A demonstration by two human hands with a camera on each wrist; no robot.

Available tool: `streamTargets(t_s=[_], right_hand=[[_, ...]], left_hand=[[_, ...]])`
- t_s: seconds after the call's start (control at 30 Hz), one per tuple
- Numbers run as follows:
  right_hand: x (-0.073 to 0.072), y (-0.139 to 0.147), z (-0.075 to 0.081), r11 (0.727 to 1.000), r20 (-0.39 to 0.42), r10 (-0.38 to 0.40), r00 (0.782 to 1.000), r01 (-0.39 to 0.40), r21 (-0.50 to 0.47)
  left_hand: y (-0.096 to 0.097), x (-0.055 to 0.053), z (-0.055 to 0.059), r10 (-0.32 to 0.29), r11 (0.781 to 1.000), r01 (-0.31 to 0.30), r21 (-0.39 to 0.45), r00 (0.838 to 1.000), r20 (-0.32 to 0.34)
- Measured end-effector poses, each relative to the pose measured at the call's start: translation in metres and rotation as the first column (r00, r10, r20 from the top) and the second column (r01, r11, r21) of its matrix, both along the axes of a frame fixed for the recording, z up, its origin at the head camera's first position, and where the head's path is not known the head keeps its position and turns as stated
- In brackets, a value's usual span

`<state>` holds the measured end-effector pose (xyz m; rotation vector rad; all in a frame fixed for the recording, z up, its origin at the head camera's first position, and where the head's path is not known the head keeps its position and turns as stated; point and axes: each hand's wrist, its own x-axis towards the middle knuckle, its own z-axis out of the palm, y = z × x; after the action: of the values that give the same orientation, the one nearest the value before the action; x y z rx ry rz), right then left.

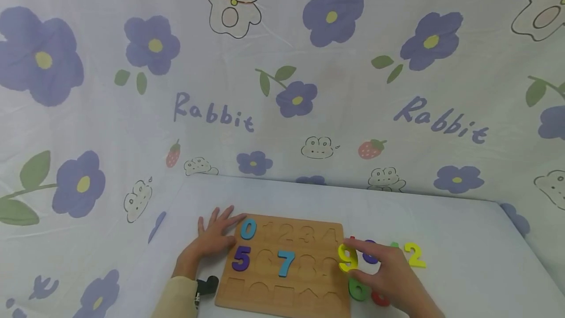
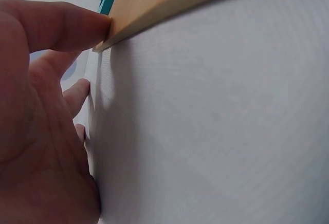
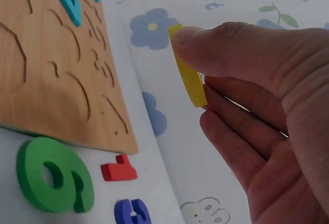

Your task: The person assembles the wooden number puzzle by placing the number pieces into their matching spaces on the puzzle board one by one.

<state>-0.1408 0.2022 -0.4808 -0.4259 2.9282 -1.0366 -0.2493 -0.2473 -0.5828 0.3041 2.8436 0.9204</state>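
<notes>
A wooden number puzzle board (image 1: 273,237) lies flat on the white table. In its recesses sit a blue 0 (image 1: 248,229), a purple 5 (image 1: 241,259) and a blue 7 (image 1: 286,263). My left hand (image 1: 214,239) rests at the board's left edge with its fingers spread; in the left wrist view its thumb (image 2: 77,26) touches the corner. My right hand (image 1: 388,269) pinches a yellow number 9 (image 1: 348,258) between thumb and fingers, over the board's right edge. In the right wrist view the yellow 9 (image 3: 187,70) appears edge-on, raised above the table.
Right of the board lie loose numbers: a green 6 (image 3: 54,175), a red 1 (image 3: 119,168), a dark blue number (image 3: 132,212), a yellow 2 (image 1: 414,255) and a red piece (image 1: 380,298) partly behind the right hand. A patterned curtain (image 1: 282,63) hangs behind the table.
</notes>
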Motion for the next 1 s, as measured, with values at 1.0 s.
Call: streamTargets(t_s=[1.0], right_hand=[[-0.018,-0.029,-0.062,0.997,0.115,0.072,0.991,-0.073,-0.002]], left_hand=[[0.0,0.002,0.001,-0.026,0.998,0.029,0.057,0.999,-0.048]])
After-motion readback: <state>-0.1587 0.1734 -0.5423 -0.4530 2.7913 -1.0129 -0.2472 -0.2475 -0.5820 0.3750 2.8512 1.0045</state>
